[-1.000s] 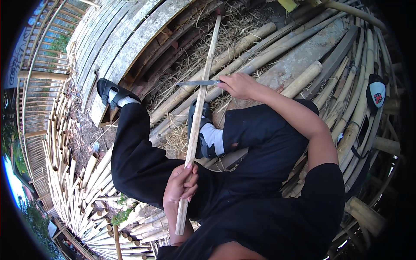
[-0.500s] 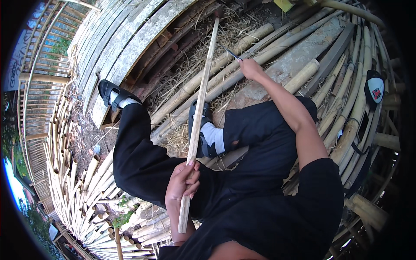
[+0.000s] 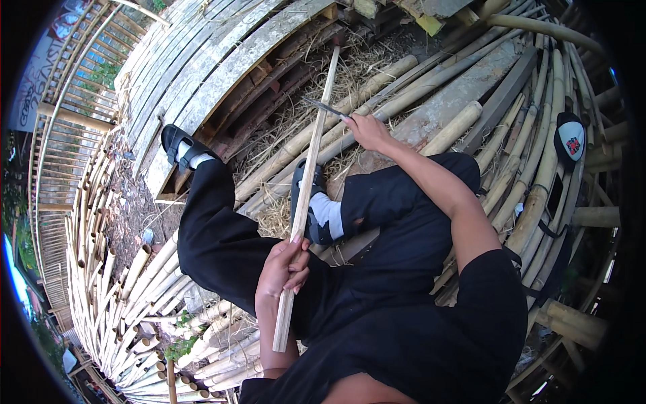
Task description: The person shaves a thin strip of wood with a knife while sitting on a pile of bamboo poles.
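Slanting from 12 o'clock down to between 6 and 7, a pale wooden strip (image 3: pixel 311 158) is gripped toward its lower end by the left hand (image 3: pixel 282 269), at 7 o'clock, its fingers wrapped around the wood. At 1 o'clock, a knife (image 3: pixel 333 110) is held by the right hand (image 3: pixel 367 131), clamped on the handle; the blade is pointed across the strip, though whether its edge touches cannot be told. Bamboo poles (image 3: pixel 390 75) are laid out at 1 o'clock, and curled shavings (image 3: pixel 274 221) are strewn at 8. Farther out at 8, cut bamboo culms (image 3: pixel 134 296) are heaped. A plank platform (image 3: pixel 219 84) is seen between 10 and 11 o'clock.
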`<state>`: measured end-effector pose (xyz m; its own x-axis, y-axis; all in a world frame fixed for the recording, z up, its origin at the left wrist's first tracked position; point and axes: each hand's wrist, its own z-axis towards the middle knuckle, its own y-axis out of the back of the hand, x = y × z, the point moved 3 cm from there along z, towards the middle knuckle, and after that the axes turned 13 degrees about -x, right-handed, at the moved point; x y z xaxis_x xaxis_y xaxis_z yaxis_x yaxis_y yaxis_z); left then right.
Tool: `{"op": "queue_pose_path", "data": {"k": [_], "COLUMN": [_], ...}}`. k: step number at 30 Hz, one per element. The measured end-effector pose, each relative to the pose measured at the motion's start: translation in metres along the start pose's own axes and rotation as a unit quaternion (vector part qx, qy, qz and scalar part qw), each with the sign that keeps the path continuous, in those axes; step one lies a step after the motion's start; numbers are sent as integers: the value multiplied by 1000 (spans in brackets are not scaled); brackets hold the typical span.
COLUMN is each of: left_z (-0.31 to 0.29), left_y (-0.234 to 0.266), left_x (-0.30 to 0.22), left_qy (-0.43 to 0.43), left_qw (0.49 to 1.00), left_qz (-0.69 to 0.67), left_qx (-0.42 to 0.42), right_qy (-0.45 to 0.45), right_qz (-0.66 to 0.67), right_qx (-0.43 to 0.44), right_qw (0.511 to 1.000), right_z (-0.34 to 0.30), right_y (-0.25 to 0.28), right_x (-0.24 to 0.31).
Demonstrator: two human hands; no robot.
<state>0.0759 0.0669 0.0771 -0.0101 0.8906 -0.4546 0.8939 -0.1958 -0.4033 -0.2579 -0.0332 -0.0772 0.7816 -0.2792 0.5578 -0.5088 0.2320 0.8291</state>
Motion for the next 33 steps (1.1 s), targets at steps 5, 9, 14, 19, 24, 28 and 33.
{"op": "queue_pose_path", "data": {"k": [5, 9, 14, 19, 24, 28, 33], "left_z": [-1, 8, 3, 14, 1, 10, 4], "left_y": [1, -2, 6, -4, -4, -11, -9], "left_x": [2, 8, 8, 9, 5, 7, 10], "left_qy": [-18, -22, -25, -10, -4, -4, -12], "left_qw": [1000, 1000, 1000, 999, 999, 999, 1000], "left_qz": [4, 13, 4, 18, -23, 9, 9], "left_qx": [3, 6, 3, 38, 25, 45, 27], "right_qy": [87, -29, 89, -147, 59, -221, -248], "right_qz": [81, 39, 79, 52, 141, 21, 64], "right_qx": [2, -69, 8, -98, -67, -59, -136], "right_qw": [993, 996, 993, 983, 986, 973, 957], "right_z": [-22, -4, -31, 2, -26, 8, 12], "right_y": [-6, -26, -24, -43, -46, -49, -48], "right_x": [22, -19, 37, -32, 34, -42, -54]}}
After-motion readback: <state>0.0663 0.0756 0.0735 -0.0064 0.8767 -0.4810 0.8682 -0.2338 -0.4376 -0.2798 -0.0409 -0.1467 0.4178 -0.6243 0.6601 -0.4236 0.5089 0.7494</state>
